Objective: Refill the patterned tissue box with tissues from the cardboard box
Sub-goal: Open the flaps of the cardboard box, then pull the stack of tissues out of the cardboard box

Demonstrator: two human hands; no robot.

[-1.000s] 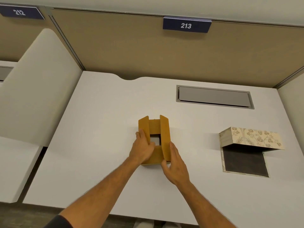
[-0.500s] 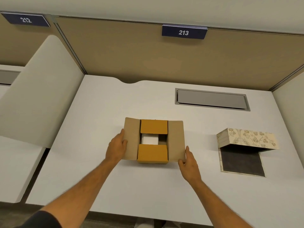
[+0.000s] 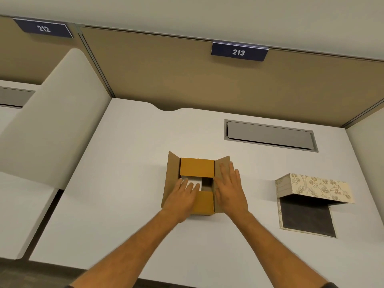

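A small brown cardboard box [image 3: 197,167] sits mid-desk with its two side flaps spread and its two inner flaps still folded over the top. White tissues [image 3: 196,181] show through the gap between the inner flaps. My left hand [image 3: 182,197] lies over the near-left part of the box, fingertips on the tissues. My right hand [image 3: 229,189] rests flat on the right flap, fingers apart. The patterned tissue box [image 3: 315,187] stands open at the right, its floral lid raised over a dark base [image 3: 307,217].
The white desk [image 3: 124,183] is bounded by a tan back panel with a "213" sign [image 3: 239,51]. A grey recessed cable hatch [image 3: 270,135] lies behind the boxes. A white curved divider [image 3: 52,113] stands at the left.
Both hands moved inward from the outer edges of the spread flaps. The left now reaches into the gap onto the tissues; the right lies on the right flap.
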